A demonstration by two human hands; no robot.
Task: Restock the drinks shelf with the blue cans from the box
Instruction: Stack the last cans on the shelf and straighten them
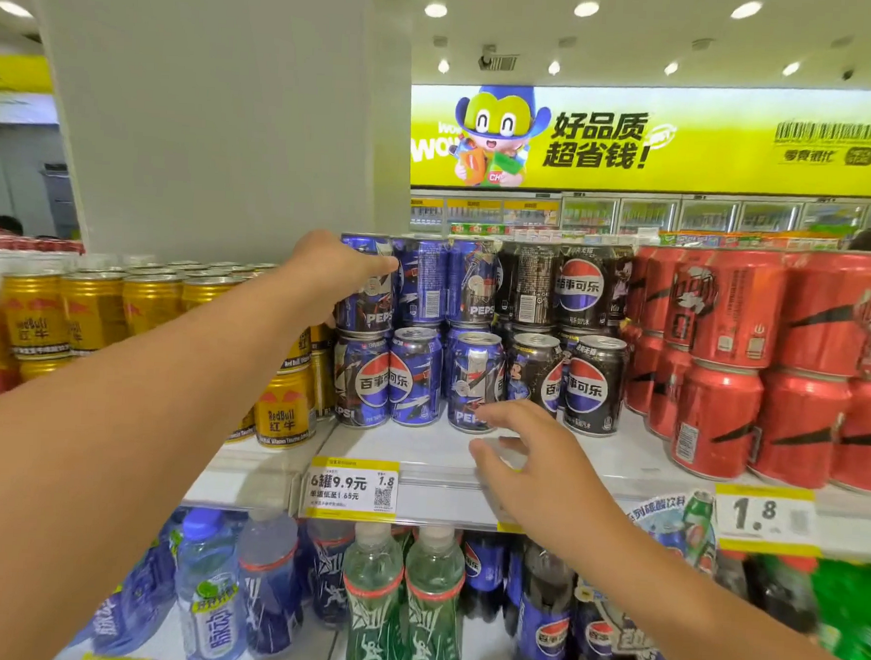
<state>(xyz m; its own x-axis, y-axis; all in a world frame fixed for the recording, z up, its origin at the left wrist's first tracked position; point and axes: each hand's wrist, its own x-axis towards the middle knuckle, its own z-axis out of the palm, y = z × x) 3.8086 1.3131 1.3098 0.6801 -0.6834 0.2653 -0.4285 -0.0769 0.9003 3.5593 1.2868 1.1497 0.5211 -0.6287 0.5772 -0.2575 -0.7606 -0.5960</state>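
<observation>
left hand point(336, 269) grips the upright upper-left blue metal pepsi can point(368, 281); right hand point(533, 456), fingers spread and holding nothing, hovers just before the lower blue can point(473, 382).

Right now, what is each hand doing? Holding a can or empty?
Left hand: grips the upper-row blue can at the left end of the stack.
Right hand: open, holding nothing, fingers spread just before a lower-row blue can.
</observation>
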